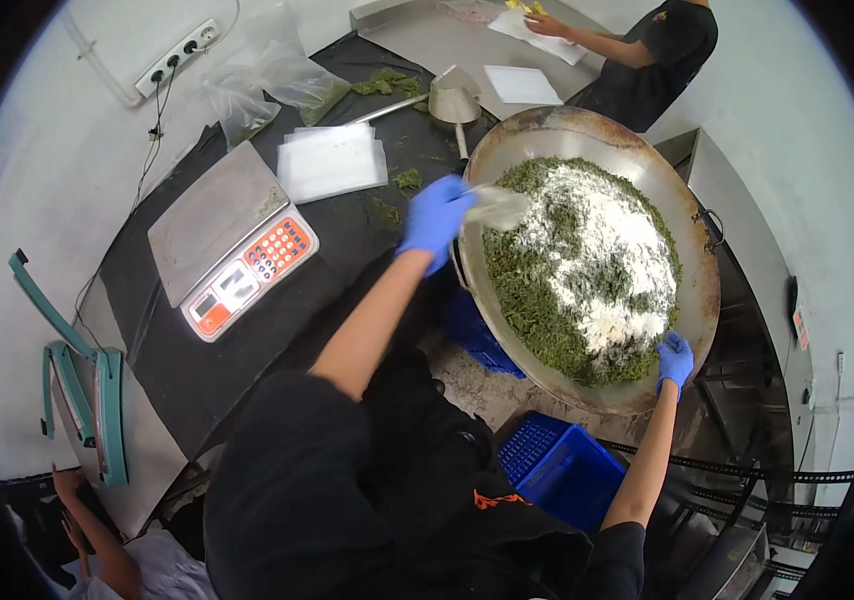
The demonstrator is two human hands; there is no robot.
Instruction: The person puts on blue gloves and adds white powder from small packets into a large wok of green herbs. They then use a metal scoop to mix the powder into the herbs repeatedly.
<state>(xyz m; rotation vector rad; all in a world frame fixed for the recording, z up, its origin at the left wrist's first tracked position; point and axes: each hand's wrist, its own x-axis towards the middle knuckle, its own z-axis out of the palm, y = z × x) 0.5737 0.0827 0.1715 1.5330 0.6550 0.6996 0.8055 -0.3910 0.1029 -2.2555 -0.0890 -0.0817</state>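
A large metal wok (686, 292) with a browned rim stands before me. Inside it lies a heap of chopped dark green leaves (517, 300), with white powder (622, 225) strewn over the middle and right side. My left hand (436, 219), in a blue glove, grips a translucent, motion-blurred object (500, 208), apparently a plastic bag, over the wok's left side. At the wok's lower right, my blue-gloved right hand (674, 362) is at the heap's edge, its fingertips dusted with powder; whether it holds anything is unclear.
Left on the black-covered table (247, 382) are a digital scale (235, 240), stacked white sheets (333, 161), plastic bags (299, 82) and a metal ladle (454, 101). A teal heat sealer (108, 412) sits far left. Blue crates (569, 472) stand below. Two people (667, 60) work nearby.
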